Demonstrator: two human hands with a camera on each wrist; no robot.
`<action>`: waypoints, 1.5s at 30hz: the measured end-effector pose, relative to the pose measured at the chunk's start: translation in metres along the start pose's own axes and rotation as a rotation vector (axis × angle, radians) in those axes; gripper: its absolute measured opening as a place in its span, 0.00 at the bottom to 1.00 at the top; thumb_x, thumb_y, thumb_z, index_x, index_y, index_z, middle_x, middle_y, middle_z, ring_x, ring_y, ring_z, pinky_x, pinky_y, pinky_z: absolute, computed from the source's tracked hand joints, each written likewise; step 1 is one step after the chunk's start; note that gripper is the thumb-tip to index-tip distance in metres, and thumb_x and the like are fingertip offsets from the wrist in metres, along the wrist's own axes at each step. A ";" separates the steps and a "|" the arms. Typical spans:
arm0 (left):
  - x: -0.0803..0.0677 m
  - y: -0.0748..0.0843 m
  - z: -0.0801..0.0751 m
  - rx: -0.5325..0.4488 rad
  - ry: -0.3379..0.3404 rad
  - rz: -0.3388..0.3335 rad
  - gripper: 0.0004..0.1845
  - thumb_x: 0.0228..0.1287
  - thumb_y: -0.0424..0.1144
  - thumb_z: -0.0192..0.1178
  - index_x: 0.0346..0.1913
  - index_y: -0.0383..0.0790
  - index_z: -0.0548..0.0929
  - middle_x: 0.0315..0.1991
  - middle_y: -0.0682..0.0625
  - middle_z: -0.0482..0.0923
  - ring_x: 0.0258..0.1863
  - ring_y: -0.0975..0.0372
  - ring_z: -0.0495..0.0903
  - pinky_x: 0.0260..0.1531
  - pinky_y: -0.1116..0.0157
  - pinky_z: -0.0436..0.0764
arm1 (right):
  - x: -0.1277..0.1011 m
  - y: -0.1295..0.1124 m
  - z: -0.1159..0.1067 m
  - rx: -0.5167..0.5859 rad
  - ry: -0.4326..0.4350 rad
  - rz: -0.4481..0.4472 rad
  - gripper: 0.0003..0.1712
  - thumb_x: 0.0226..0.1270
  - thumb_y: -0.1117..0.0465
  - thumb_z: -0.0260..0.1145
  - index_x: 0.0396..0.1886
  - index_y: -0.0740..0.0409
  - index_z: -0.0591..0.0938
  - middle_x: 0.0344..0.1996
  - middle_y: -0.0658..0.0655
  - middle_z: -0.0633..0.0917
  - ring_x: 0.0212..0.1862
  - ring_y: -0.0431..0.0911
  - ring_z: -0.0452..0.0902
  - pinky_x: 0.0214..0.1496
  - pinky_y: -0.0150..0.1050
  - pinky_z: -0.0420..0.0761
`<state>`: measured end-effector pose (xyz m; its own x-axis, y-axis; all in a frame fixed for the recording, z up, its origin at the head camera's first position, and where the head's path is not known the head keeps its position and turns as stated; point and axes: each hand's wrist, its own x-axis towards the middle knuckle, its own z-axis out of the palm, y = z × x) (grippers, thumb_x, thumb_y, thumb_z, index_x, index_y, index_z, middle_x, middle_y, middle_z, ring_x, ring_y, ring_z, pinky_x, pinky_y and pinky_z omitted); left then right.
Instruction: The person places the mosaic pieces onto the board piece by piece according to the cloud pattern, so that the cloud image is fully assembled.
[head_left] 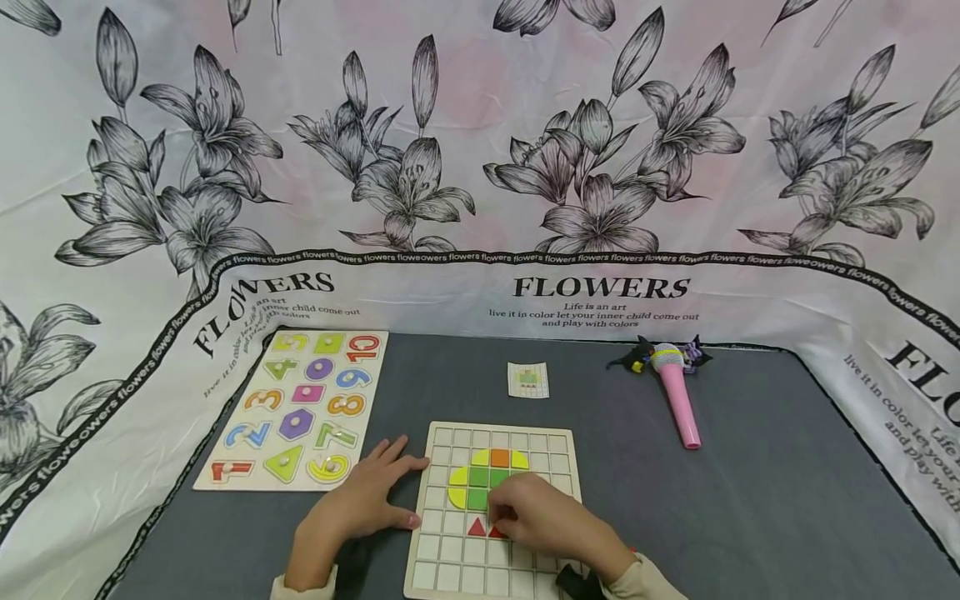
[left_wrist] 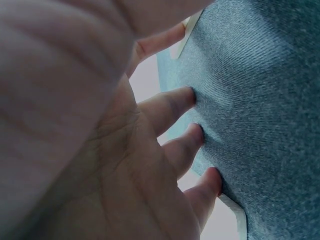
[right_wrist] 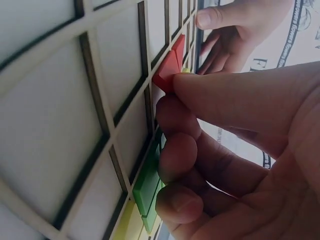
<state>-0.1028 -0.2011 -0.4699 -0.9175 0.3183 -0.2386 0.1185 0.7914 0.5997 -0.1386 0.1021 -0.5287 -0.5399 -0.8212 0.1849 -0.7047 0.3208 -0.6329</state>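
Note:
A pale gridded board (head_left: pixel 442 575) carries orange, yellow, green and red pieces in its squares. Two red triangles lie in one row below the green squares (head_left: pixel 477 499). My right hand (head_left: pixel 551 515) pinches the right-hand red triangle (right_wrist: pixel 165 75) between thumb and index finger, low over its grid square; the other fingers curl beside the green pieces. The other red triangle (head_left: pixel 477 527) sits just left of it. My left hand (head_left: pixel 358 500) is spread on the dark cloth, with thumb and index fingertips at the board's left edge.
A number-and-shape puzzle board (head_left: pixel 258 467) lies to the left, close by the left hand. Behind the grid board is a small pattern card (head_left: pixel 528 380). A pink-handled toy microphone (head_left: pixel 678 408) lies at the back right. Flower-printed cloth (head_left: pixel 450 292) borders the dark surface.

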 end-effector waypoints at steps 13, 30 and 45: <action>0.000 0.000 -0.001 -0.003 0.006 0.008 0.41 0.54 0.45 0.84 0.72 0.46 0.81 0.82 0.34 0.58 0.82 0.33 0.49 0.73 0.28 0.54 | 0.005 -0.055 -0.025 -0.077 -0.032 0.068 0.15 0.67 0.76 0.73 0.28 0.51 0.86 0.28 0.41 0.84 0.31 0.30 0.71 0.38 0.27 0.77; 0.001 0.000 0.000 -0.004 0.006 0.001 0.42 0.53 0.45 0.85 0.73 0.46 0.81 0.83 0.34 0.58 0.82 0.34 0.49 0.74 0.28 0.53 | -0.025 -0.052 -0.047 0.103 0.120 0.134 0.07 0.74 0.69 0.72 0.46 0.56 0.90 0.38 0.43 0.87 0.38 0.32 0.78 0.40 0.36 0.84; -0.001 -0.002 0.001 -0.016 0.015 0.027 0.41 0.54 0.44 0.84 0.73 0.44 0.81 0.82 0.33 0.58 0.82 0.32 0.49 0.73 0.28 0.53 | -0.073 -0.045 -0.066 0.090 0.288 0.129 0.10 0.72 0.68 0.73 0.50 0.53 0.88 0.42 0.50 0.88 0.40 0.37 0.80 0.34 0.35 0.81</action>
<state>-0.1018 -0.2019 -0.4719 -0.9195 0.3313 -0.2114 0.1371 0.7745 0.6175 -0.0978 0.1787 -0.4637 -0.7390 -0.6053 0.2958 -0.5855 0.3598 -0.7265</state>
